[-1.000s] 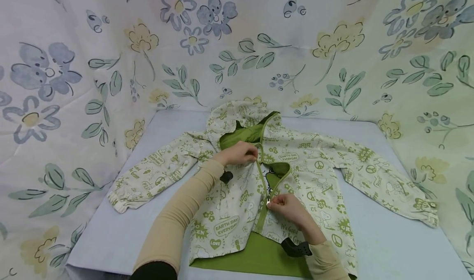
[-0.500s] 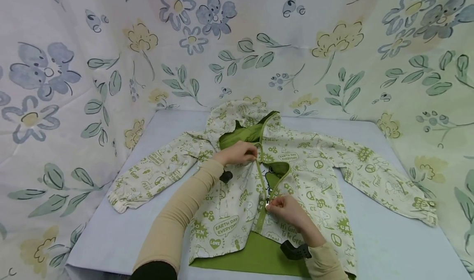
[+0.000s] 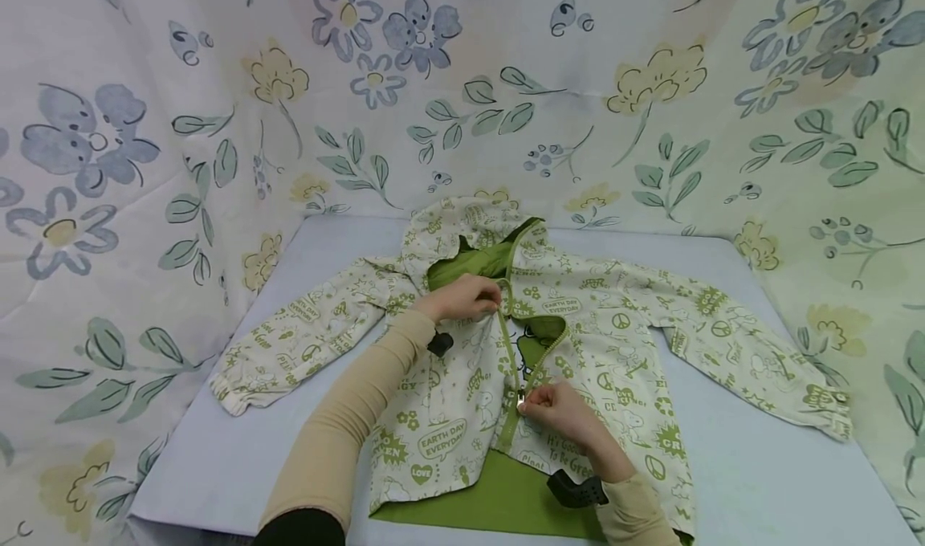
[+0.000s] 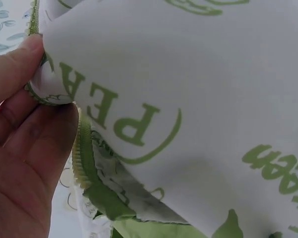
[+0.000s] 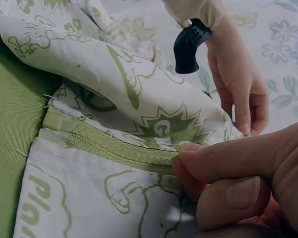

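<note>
A white hooded jacket [image 3: 636, 369] with green print lies front up on the table. My left hand [image 3: 466, 297] pinches the left front edge by its zipper tape near the collar; in the left wrist view, thumb and fingers [image 4: 20, 74] hold the cloth lifted. Lower down, my right hand [image 3: 560, 409] pinches the silver zipper pull [image 3: 520, 399] between thumb and forefinger. Below the pull the zipper teeth [image 5: 119, 151] are joined; above it the two fronts part and show green lining. In the right wrist view the fingers hide the pull.
The jacket's sleeves spread to both sides over a white-covered table [image 3: 780, 490]. Its hood [image 3: 462, 217] lies at the back, near a floral curtain [image 3: 462, 88]. Green lining [image 3: 506, 498] shows beneath the front hem.
My right hand has shifted slightly left and down with the zipper pull. My left hand stays at the upper zipper edge.
</note>
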The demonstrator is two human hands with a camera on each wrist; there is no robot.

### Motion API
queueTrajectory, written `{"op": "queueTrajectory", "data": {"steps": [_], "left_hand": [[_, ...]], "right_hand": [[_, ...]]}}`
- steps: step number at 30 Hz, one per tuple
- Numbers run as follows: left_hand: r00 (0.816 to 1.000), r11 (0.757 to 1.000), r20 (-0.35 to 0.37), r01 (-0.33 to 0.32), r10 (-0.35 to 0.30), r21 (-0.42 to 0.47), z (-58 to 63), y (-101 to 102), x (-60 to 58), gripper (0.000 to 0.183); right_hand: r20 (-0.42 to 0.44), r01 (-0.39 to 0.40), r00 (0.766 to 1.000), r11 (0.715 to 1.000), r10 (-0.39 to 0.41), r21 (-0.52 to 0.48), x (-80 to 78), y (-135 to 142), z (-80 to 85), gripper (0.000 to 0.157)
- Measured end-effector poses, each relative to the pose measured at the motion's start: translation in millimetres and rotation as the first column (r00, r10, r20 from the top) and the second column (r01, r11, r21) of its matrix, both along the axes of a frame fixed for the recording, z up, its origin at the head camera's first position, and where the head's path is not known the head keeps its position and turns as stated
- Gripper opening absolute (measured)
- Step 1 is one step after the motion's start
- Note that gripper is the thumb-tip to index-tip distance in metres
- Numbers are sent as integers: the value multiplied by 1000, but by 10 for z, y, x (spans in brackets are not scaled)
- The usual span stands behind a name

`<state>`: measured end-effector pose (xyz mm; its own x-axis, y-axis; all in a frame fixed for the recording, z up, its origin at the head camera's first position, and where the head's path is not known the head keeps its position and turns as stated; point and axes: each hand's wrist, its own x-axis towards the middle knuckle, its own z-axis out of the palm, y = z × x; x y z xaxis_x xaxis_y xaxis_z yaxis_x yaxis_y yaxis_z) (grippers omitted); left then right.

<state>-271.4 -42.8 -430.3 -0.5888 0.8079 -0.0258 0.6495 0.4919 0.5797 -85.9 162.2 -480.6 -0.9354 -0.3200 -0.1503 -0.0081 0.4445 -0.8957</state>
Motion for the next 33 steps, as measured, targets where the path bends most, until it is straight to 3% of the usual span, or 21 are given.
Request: {"op": "queueTrajectory", "data": {"steps": [26, 33], "left_hand": [[1000, 1000, 27, -8, 8, 3, -11, -45, 48, 12], [1000, 1000, -18, 19, -19, 2, -35, 14, 156, 33]], "right_hand": [[76, -12, 997, 999, 14, -32, 28, 50, 80, 20], [67, -24, 997, 999, 26, -27, 29, 47, 105, 19]]}}
